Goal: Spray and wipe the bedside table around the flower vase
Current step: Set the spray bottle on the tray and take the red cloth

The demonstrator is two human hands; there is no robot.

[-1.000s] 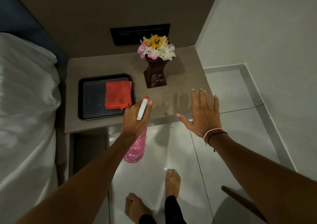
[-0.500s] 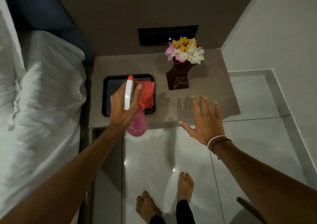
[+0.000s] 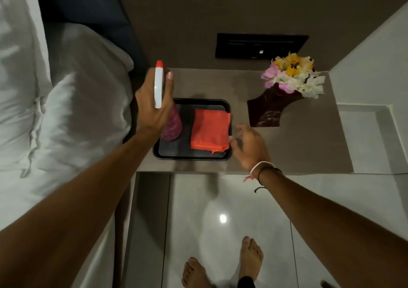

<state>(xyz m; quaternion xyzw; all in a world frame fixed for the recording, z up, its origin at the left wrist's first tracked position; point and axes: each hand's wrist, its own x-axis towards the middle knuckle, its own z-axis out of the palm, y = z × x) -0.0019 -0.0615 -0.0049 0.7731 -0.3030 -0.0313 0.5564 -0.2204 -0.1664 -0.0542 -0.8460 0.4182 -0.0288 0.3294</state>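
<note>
Broadly, bed: white bedding (image 3: 55,102) fills the left side, just beside the worktop.
Worktop: grey-brown matte bedside table top (image 3: 309,146), set in a corner; bare on its right half, no wet patch that I can make out.
Tray: black rectangular tray with a raised rim (image 3: 227,153) on the left half of the worktop.
Vase: dark brown waisted flower vase (image 3: 268,109) with pink, white and yellow blooms, standing upright on the worktop right of the tray, apart from it.
Cloth: folded orange-red cloth (image 3: 209,128) lying in the right part of the tray.
Bottle: pink translucent spray bottle with a white head and red nozzle (image 3: 158,89), held over the left part of the tray; whether its base touches the tray I cannot tell.
Left hand (image 3: 152,109): fingers clenched round the bottle's neck.
Right hand (image 3: 250,146): fingers released and spread, empty, at the tray's right rim next to the cloth.
Step in hand: likely changing from spraying to wiping, with the bottle going down and the cloth about to be taken.
Next move: pinch the cloth by its near edge, lift it clear of the rim, then wipe round the vase's foot without nudging it.
</note>
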